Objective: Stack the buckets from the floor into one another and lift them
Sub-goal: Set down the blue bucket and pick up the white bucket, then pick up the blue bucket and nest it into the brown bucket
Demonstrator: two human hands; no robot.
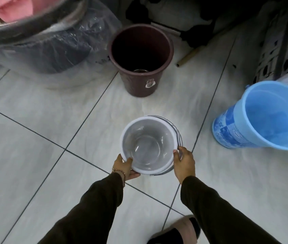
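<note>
We hold the white bucket [148,147] over the tiled floor [34,138], both hands closed on its rim: the left hand [124,167] grips the near-left edge with the thumb hooked inside, the right hand [183,162] clasps the near-right edge. Its outer wall seems to carry dark stripes, though little of it shows. Ahead of it the maroon bucket [140,67] stands upright on the floor. Well apart to the right the blue bucket [266,117] stands with a printed label on its side.
</note>
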